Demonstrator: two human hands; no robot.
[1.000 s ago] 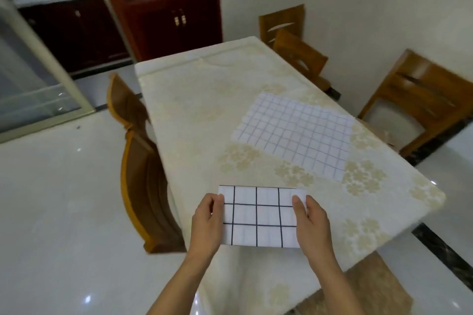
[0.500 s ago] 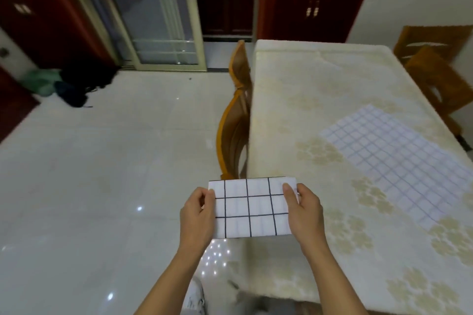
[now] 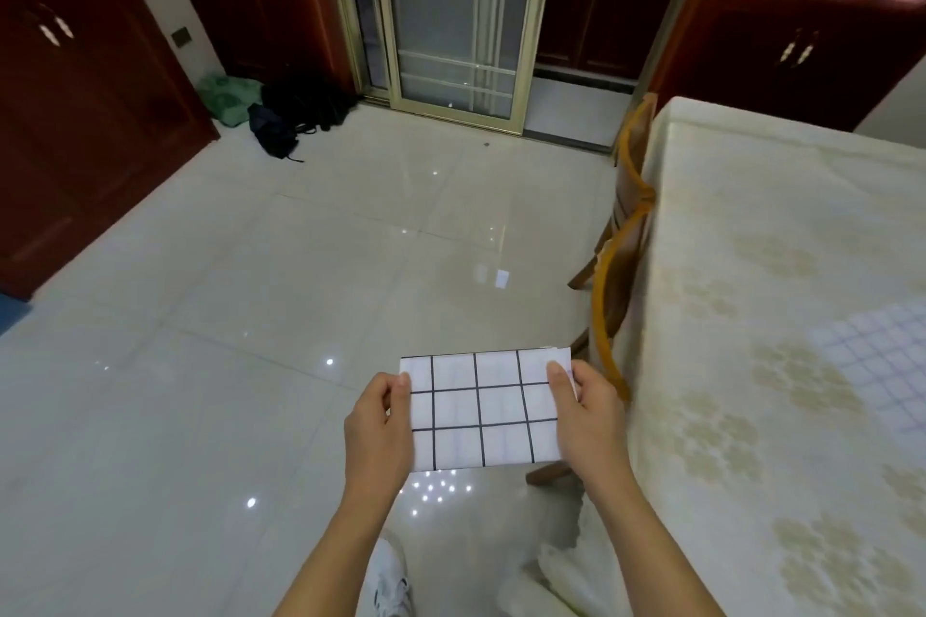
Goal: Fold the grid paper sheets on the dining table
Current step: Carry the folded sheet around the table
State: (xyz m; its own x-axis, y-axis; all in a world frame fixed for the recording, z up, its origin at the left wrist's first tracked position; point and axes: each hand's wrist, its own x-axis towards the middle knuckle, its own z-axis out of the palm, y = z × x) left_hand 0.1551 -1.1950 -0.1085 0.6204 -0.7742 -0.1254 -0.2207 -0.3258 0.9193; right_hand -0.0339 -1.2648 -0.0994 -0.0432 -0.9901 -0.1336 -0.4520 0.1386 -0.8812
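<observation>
A folded grid paper sheet [image 3: 483, 411] with thick black lines is held in the air over the floor, left of the dining table [image 3: 781, 276]. My left hand [image 3: 378, 431] grips its left edge and my right hand [image 3: 591, 411] grips its right edge, thumbs on top. A second grid paper sheet [image 3: 882, 366], unfolded with thin lines, lies flat on the table at the right edge of view.
Two wooden chairs [image 3: 619, 261] stand pushed against the table's left side. Glossy tiled floor [image 3: 250, 316] spreads to the left. Dark bags [image 3: 295, 113] lie by red cabinets [image 3: 75, 80] and a sliding glass door [image 3: 451, 10]. A white shoe [image 3: 388, 581] shows below.
The view has swung left, away from the table. Both hands have carried the folded sheet off the table edge and now hold it above the floor.
</observation>
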